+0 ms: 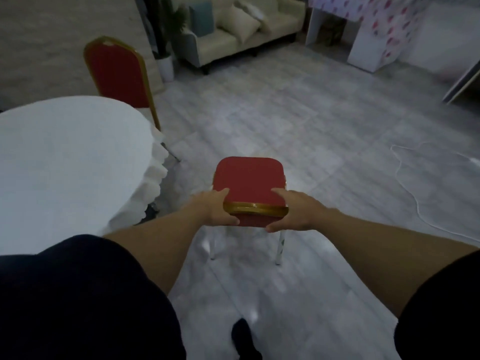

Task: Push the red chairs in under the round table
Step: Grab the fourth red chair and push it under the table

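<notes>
A red chair (248,179) with a gold-framed backrest stands on the floor in front of me, its seat pointing away. My left hand (217,209) grips the left end of the backrest top and my right hand (294,213) grips the right end. The round table (65,162), covered by a white cloth with a scalloped hem, lies to the left, apart from this chair. A second red chair (118,71) stands at the table's far side, its seat hidden by the cloth.
A cream sofa (241,35) with cushions and a potted plant (166,58) line the back wall. A table with a patterned cloth (376,29) is at back right. A white cable (410,183) trails across the grey floor on the right.
</notes>
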`<state>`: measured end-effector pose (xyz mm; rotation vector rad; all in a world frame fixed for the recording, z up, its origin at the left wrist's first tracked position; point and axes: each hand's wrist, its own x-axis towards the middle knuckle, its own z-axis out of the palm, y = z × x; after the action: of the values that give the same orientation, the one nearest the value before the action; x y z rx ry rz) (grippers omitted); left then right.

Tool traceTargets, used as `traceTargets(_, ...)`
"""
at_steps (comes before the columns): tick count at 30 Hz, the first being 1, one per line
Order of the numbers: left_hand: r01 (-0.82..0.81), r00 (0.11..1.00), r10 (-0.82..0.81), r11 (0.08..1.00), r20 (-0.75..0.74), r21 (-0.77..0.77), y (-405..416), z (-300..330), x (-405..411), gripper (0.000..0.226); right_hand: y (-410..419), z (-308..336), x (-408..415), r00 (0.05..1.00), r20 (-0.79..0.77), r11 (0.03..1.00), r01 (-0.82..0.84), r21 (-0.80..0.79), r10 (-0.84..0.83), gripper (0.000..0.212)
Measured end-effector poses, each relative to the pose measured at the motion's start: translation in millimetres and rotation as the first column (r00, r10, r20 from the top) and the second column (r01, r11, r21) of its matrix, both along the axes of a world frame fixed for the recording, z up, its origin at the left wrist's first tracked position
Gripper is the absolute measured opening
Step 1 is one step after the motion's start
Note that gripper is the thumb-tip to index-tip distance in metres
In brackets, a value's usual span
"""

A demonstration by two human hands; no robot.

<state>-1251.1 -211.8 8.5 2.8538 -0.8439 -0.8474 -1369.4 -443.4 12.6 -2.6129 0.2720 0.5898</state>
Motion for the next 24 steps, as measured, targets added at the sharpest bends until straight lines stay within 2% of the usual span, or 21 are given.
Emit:
traceTargets(3,-0.054,0.992,0.050,0.998,-0.119,-0.025,0.4,-23.7,19.8,0.112,0.5,-18.8,27.0,0.997,-0.023,0.998,-0.068,0.018,0.068,0.117)
traceTargets(4,-0.062,0.986,0.059,0.998,-0.159,-0.018,-1.1,-25.5,23.4,0.106,-0.4,-25.5,35.1,0.996,-0.031,0.996,-0.082,0.034,0.084,0.110)
traceTargets(6,-0.021,0.982,0.024,1.000,-0.189,0.018,-4.9,-19.0,21.5,0.081,-0.1,-34.6,41.6,0.991,-0.042,0.991,-0.126,0.040,0.128,0.091)
traceTargets(8,0.046,0.983,-0.045,0.999,-0.179,0.004,-7.4,-19.7,26.3,0.056,-0.6,-45.3,46.1,0.982,-0.052,0.983,-0.178,0.052,0.181,0.061)
traceTargets(10,0.082,0.980,-0.080,0.997,-0.185,0.003,-6.8,-18.9,30.0,0.045,-2.1,-49.2,50.7,0.968,-0.059,0.969,-0.239,0.065,0.243,0.036)
traceTargets(11,0.083,0.981,-0.079,0.996,-0.178,0.018,-4.4,-18.2,29.3,0.044,-1.7,-49.3,50.7,0.963,-0.062,0.963,-0.258,0.072,0.263,0.031)
traceTargets(13,0.056,0.986,-0.053,0.998,-0.156,0.015,-6.3,-17.8,29.6,0.037,-8.1,-47.5,57.3,0.954,-0.096,0.958,-0.278,0.075,0.285,0.032)
traceTargets(17,0.017,0.990,-0.019,1.000,-0.138,-0.016,-19.6,-18.8,27.1,0.028,-26.5,-46.0,68.8,0.926,-0.136,0.935,-0.344,0.086,0.353,0.048)
traceTargets(21,-0.038,0.991,0.037,0.999,-0.131,-0.009,-35.2,-21.2,29.5,0.018,-50.3,-45.1,87.4,0.886,-0.129,0.895,-0.437,0.092,0.445,0.046)
traceTargets(24,-0.097,0.988,0.097,0.995,-0.117,0.003,-55.2,-21.8,24.8,0.025,-70.2,-44.5,100.9,0.844,-0.121,0.852,-0.515,0.093,0.523,0.049)
